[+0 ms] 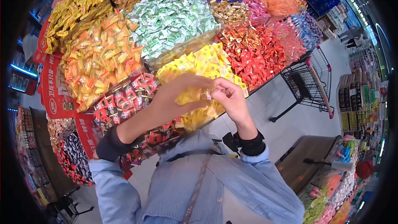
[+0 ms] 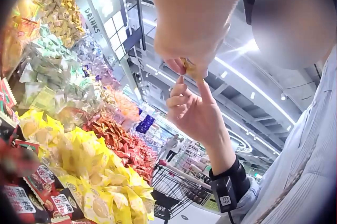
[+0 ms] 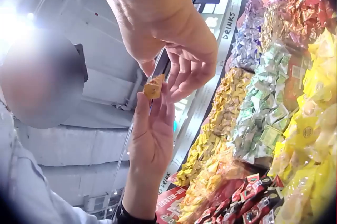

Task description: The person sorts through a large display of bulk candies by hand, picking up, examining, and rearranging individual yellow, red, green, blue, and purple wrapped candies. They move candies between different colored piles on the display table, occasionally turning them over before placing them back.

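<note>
A small gold-wrapped candy [image 3: 154, 88] is up between both hands, above the bins. My left hand [image 1: 176, 95] pinches it between thumb and fingertips, as the right wrist view shows. From the other side my right hand [image 1: 233, 99] has its thumb and curled fingers at the candy's end. Seen from the left wrist, the candy [image 2: 188, 67] is partly hidden by fingers. Below the hands lie yellow-wrapped sweets [image 1: 197, 64], with red and black packets [image 1: 124, 101] beside them on the left.
More bins hold orange sweets [image 1: 101, 58], green and white sweets [image 1: 172, 18] and red sweets [image 1: 253, 52]. A shopping cart [image 1: 309, 81] stands to the right. Another candy display [image 1: 331, 186] is at lower right. Red signs [image 1: 54, 89] hang along the left edge.
</note>
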`<state>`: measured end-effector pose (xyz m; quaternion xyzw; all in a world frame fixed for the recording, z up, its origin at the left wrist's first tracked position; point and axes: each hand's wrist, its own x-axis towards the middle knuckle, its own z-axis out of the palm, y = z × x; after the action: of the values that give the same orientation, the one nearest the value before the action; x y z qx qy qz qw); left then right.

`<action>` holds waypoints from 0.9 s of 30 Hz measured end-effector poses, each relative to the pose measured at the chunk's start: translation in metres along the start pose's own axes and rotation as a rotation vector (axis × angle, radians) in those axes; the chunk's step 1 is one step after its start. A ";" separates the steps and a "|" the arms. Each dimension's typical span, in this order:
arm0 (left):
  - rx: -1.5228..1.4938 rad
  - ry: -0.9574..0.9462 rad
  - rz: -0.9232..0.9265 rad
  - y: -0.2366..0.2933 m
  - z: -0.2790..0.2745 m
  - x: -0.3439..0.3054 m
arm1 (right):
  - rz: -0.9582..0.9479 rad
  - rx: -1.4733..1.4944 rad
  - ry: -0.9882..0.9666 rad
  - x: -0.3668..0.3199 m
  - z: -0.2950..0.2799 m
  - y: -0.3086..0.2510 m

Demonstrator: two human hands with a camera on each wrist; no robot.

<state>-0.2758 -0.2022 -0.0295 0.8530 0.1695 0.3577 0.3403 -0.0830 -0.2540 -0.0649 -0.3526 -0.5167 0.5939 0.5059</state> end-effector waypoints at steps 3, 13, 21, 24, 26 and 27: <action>0.082 0.040 -0.057 -0.001 0.005 0.001 | -0.015 0.157 0.114 0.003 0.002 0.008; -0.652 0.209 -0.604 -0.014 0.025 -0.005 | -0.235 0.086 0.238 0.003 0.001 0.011; -0.617 0.252 -0.570 -0.011 0.029 -0.004 | -0.232 -0.013 0.223 0.000 0.002 -0.003; -0.771 0.255 -0.673 -0.009 0.030 -0.002 | -0.203 0.116 0.223 0.002 0.000 0.002; -0.864 0.283 -0.741 -0.008 0.033 0.001 | -0.148 0.241 0.233 0.004 -0.002 0.009; -0.899 0.304 -0.771 -0.009 0.036 0.001 | -0.102 0.306 0.241 0.005 -0.004 0.013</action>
<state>-0.2492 -0.2124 -0.0537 0.4423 0.3450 0.3632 0.7439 -0.0835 -0.2473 -0.0779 -0.3138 -0.3733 0.5925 0.6412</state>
